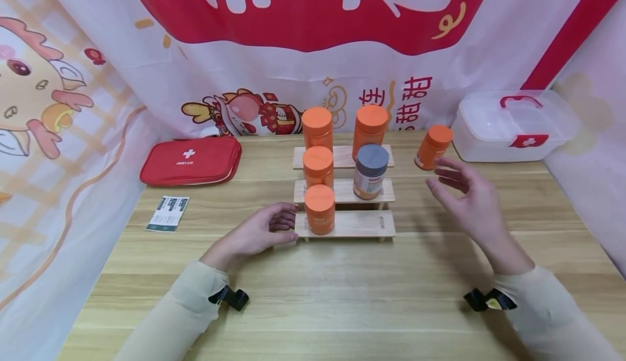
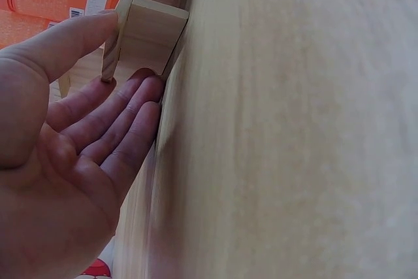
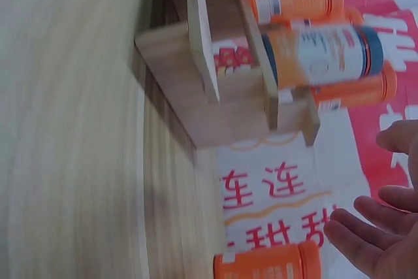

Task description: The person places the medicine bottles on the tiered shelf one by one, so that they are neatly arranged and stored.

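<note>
My left hand (image 1: 259,230) is at the left end of a three-step wooden rack (image 1: 359,225). In the left wrist view the thumb and index finger (image 2: 85,99) pinch the end of the lowest board. Orange bottles stand in the rack's left column: front (image 1: 320,211), middle (image 1: 318,168) and back (image 1: 317,127). On the right of the rack are a grey-lidded jar (image 1: 370,173) on the middle step and an orange bottle (image 1: 370,127) on the top step. My right hand (image 1: 471,200), fingers spread and loosely bent, hovers beside a lone orange bottle (image 1: 432,149) on the table.
At the back right sits a clear white first-aid box (image 1: 513,132) with a red handle. A red first-aid pouch (image 1: 191,160) lies at the back left, and a printed card (image 1: 168,213) is in front of it. Printed cloth (image 1: 283,62) hangs behind the wooden table (image 1: 352,301).
</note>
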### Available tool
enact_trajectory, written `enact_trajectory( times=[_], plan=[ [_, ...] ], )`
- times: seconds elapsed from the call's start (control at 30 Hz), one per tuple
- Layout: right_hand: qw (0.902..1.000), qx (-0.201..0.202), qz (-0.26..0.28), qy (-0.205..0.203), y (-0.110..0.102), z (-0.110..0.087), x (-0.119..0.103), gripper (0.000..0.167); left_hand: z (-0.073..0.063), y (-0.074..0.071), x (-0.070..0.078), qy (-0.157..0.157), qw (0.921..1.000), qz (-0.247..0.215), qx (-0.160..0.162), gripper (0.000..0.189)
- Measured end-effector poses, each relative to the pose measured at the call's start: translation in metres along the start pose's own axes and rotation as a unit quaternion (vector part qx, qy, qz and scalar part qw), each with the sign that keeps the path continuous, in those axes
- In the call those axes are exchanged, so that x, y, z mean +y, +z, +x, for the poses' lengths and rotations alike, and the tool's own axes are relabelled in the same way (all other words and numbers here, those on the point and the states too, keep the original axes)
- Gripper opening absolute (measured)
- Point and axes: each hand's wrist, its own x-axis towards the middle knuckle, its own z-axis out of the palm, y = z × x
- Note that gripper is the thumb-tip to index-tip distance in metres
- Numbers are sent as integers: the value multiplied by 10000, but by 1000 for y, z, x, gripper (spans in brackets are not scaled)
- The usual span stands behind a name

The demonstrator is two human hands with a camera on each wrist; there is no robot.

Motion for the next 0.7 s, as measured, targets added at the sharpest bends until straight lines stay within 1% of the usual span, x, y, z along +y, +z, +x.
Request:
enact_trajectory(
  times=[0.1,0.17,0.3,0.4,0.57,0.7],
  plan=[
    [9998,136,13,120,-2,8,8,56,0,0,0,16,10000,30,-14,62],
    [9994,195,5,298,-4,14,14,59,0,0,0,-35,10000,9,-4,62],
    [9967,142,-70,800,-9,25,26,67,0,-1,0,-85,10000,25,1,64],
    [9940,61,-76,1091,-11,33,33,73,0,-1,0,-118,9999,17,9,64],
    [9904,14,44,1381,-9,46,44,82,-1,-1,1,-124,9999,-12,14,65],
    [9885,18,152,1502,-5,57,55,87,0,0,1,-110,9999,-31,8,65]
  ],
)
